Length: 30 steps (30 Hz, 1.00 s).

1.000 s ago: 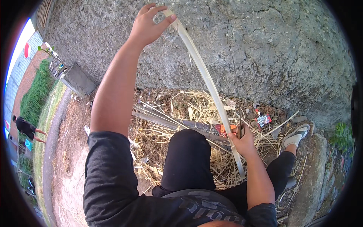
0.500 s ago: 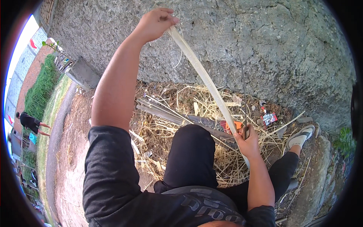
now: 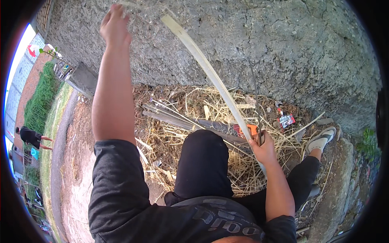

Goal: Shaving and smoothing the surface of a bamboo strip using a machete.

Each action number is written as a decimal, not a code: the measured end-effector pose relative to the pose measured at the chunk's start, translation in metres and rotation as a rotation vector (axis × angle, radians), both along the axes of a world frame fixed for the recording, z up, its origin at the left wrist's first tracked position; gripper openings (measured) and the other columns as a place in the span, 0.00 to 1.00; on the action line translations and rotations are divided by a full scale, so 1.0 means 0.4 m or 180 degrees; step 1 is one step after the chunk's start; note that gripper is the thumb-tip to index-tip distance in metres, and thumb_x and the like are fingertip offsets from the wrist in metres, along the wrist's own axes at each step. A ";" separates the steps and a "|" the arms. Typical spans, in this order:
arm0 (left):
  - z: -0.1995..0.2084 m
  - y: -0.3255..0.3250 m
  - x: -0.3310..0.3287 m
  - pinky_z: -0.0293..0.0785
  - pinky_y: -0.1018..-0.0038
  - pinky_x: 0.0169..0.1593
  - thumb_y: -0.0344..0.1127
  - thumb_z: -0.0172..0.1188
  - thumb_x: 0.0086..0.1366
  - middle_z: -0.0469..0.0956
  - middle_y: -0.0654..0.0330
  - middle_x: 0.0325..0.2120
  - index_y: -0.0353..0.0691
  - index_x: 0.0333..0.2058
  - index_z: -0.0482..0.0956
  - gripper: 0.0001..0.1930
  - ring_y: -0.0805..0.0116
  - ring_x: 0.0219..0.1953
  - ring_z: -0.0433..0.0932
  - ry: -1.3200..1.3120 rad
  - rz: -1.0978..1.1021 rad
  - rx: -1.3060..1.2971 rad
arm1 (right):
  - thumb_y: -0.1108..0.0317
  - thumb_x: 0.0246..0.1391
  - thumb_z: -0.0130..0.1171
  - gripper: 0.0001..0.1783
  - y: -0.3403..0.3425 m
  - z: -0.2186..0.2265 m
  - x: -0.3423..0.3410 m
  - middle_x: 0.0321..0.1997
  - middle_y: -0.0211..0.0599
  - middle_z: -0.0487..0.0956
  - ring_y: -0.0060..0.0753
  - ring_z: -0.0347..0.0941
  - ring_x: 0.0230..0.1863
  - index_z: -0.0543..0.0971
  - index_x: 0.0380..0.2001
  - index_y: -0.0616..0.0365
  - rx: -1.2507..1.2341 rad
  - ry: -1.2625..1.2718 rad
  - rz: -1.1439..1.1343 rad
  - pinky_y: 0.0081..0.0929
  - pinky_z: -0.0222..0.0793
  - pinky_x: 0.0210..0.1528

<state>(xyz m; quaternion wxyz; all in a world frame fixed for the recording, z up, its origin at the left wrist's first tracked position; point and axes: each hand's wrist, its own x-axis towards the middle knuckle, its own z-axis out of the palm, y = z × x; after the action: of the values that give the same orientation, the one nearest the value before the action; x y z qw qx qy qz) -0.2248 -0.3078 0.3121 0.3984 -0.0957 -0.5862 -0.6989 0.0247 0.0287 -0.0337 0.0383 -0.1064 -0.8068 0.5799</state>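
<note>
A long, flat, pale strip that looks like split bamboo [image 3: 210, 75] slants from the wall side down past my right knee. My right hand [image 3: 264, 150] is closed around its lower part and also grips a knife [image 3: 255, 87] with a thin dark blade pointing up and away. The strip's upper end stands free against the wall. Beyond that end, to the left, my left hand [image 3: 116, 26] is raised, apart from the strip. Motion smears its fingers; a faint pale sliver shows near them, but whether they hold it is unclear.
Straw-like shavings [image 3: 247, 178] litter the ground around my knees. Grey slats [image 3: 170, 120] and an orange-handled tool [image 3: 249, 130] lie ahead. A red packet [image 3: 286, 120] lies near the rough wall [image 3: 291, 48]. Far left, a person [image 3: 30, 137] bends beside a path.
My left hand has let go of the strip's upper end and swung up and left. The strip's tip has shifted slightly left. My right hand keeps its grip on strip and knife.
</note>
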 end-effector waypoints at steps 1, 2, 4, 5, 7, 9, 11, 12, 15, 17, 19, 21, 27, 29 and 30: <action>-0.008 -0.061 -0.027 0.71 0.60 0.57 0.50 0.62 0.65 0.75 0.54 0.51 0.32 0.56 0.72 0.30 0.62 0.57 0.72 -0.0412 0.0532 0.0181 | 0.71 0.50 0.68 0.17 0.000 -0.001 0.002 0.33 0.39 0.82 0.27 0.77 0.31 0.73 0.40 0.66 -0.0002 -0.0022 -0.0046 0.28 0.73 0.38; -0.028 -0.126 -0.049 0.71 0.60 0.57 0.50 0.62 0.65 0.75 0.54 0.51 0.32 0.56 0.72 0.30 0.62 0.57 0.72 -0.0414 0.0565 0.0151 | 0.71 0.50 0.68 0.17 -0.003 0.007 -0.002 0.33 0.39 0.82 0.27 0.77 0.31 0.73 0.40 0.66 -0.0034 -0.0028 -0.0014 0.28 0.73 0.38; -0.092 -0.201 -0.102 0.66 0.58 0.61 0.53 0.63 0.63 0.71 0.53 0.56 0.34 0.60 0.69 0.34 0.56 0.63 0.66 -0.0173 0.3131 -0.1222 | 0.70 0.51 0.66 0.15 0.001 0.033 -0.016 0.28 0.40 0.81 0.31 0.79 0.31 0.75 0.40 0.62 0.0487 0.0016 0.0076 0.31 0.73 0.37; -0.111 -0.142 -0.077 0.63 0.56 0.63 0.54 0.64 0.62 0.70 0.51 0.58 0.36 0.61 0.66 0.37 0.53 0.65 0.63 0.0077 0.2741 -0.2121 | 0.66 0.51 0.66 0.18 0.025 0.025 -0.018 0.31 0.46 0.82 0.42 0.81 0.33 0.75 0.42 0.62 0.0628 0.0080 0.0058 0.36 0.74 0.38; -0.109 -0.039 0.033 0.55 0.53 0.67 0.58 0.65 0.59 0.67 0.51 0.60 0.41 0.64 0.64 0.41 0.50 0.67 0.60 0.0837 0.1964 -0.3702 | 0.61 0.52 0.66 0.21 0.068 -0.001 -0.035 0.35 0.51 0.82 0.53 0.80 0.37 0.75 0.45 0.63 0.1019 0.0417 0.0044 0.42 0.74 0.41; -0.109 0.011 0.108 0.51 0.51 0.69 0.60 0.65 0.57 0.67 0.52 0.61 0.44 0.64 0.64 0.42 0.50 0.68 0.59 0.1276 0.1350 -0.4444 | 0.58 0.53 0.64 0.24 0.055 0.082 -0.056 0.39 0.53 0.82 0.57 0.79 0.41 0.74 0.48 0.63 0.1266 0.0210 0.0136 0.44 0.73 0.44; -0.105 0.046 0.168 0.46 0.49 0.71 0.64 0.65 0.54 0.64 0.57 0.65 0.50 0.65 0.63 0.44 0.52 0.70 0.54 0.1779 0.1350 -0.5972 | 0.59 0.52 0.65 0.23 0.052 0.099 -0.092 0.37 0.52 0.82 0.57 0.79 0.41 0.74 0.46 0.62 0.0969 0.0409 0.0259 0.44 0.72 0.44; -0.113 0.058 0.171 0.46 0.49 0.71 0.64 0.65 0.54 0.64 0.57 0.65 0.50 0.65 0.63 0.44 0.52 0.70 0.54 0.1790 0.1226 -0.5967 | 0.59 0.52 0.65 0.22 0.053 0.104 -0.107 0.37 0.51 0.82 0.55 0.79 0.40 0.74 0.46 0.61 0.0845 0.0373 0.0332 0.44 0.72 0.43; -0.122 0.097 0.183 0.49 0.50 0.70 0.58 0.67 0.54 0.72 0.56 0.59 0.47 0.62 0.68 0.39 0.53 0.67 0.61 0.1386 0.1035 -0.6790 | 0.62 0.53 0.66 0.23 0.072 0.159 -0.128 0.38 0.45 0.82 0.43 0.79 0.37 0.73 0.46 0.63 0.0806 0.0236 0.0531 0.38 0.72 0.42; -0.125 0.101 0.189 0.59 0.53 0.63 0.56 0.66 0.56 0.77 0.54 0.50 0.45 0.55 0.74 0.32 0.53 0.57 0.69 0.0862 0.0489 -0.6810 | 0.63 0.53 0.68 0.24 0.093 0.157 -0.131 0.38 0.39 0.83 0.33 0.80 0.36 0.72 0.47 0.66 0.0837 0.0442 0.0585 0.34 0.73 0.42; -0.131 0.114 0.200 0.69 0.57 0.55 0.53 0.65 0.58 0.82 0.53 0.40 0.43 0.48 0.80 0.25 0.53 0.47 0.78 0.0352 -0.0101 -0.6781 | 0.63 0.52 0.68 0.24 0.119 0.160 -0.135 0.37 0.39 0.84 0.33 0.80 0.36 0.72 0.47 0.65 0.0930 0.0610 0.0571 0.33 0.73 0.42; -0.137 0.129 0.237 0.71 0.60 0.36 0.54 0.63 0.60 0.79 0.57 0.22 0.42 0.35 0.84 0.19 0.60 0.25 0.76 -0.1442 -0.0412 -0.6933 | 0.60 0.53 0.68 0.22 0.153 0.145 -0.139 0.30 0.39 0.82 0.32 0.79 0.32 0.74 0.45 0.63 0.1361 0.1125 0.0517 0.34 0.72 0.38; -0.280 0.065 0.369 0.67 0.66 0.25 0.51 0.62 0.63 0.75 0.59 0.17 0.42 0.30 0.82 0.17 0.65 0.17 0.70 -0.1620 0.0133 -0.6420 | 0.45 0.54 0.65 0.25 0.277 0.146 -0.085 0.21 0.37 0.75 0.33 0.71 0.23 0.76 0.33 0.59 0.1529 0.1038 -0.0442 0.35 0.66 0.27; -0.352 0.037 0.401 0.69 0.64 0.27 0.49 0.60 0.65 0.76 0.57 0.18 0.42 0.30 0.81 0.16 0.64 0.19 0.74 -0.1774 0.0383 -0.6420 | 0.38 0.54 0.63 0.30 0.296 0.117 -0.036 0.20 0.34 0.72 0.30 0.69 0.24 0.76 0.30 0.59 0.1318 0.0920 -0.0909 0.35 0.64 0.28; -0.377 0.040 0.420 0.70 0.62 0.28 0.48 0.59 0.66 0.76 0.56 0.19 0.41 0.29 0.80 0.16 0.61 0.20 0.76 -0.1687 0.0437 -0.6401 | 0.38 0.54 0.63 0.30 0.297 0.095 -0.009 0.20 0.34 0.72 0.30 0.69 0.24 0.76 0.30 0.59 0.1331 0.0901 -0.0929 0.35 0.64 0.28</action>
<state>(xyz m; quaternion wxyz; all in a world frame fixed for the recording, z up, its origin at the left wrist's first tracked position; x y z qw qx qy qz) -0.0569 -0.2919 0.1614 0.0323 -0.1934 -0.9709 0.1375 0.0212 0.1476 0.0042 0.2545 -0.1292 -0.8717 0.3984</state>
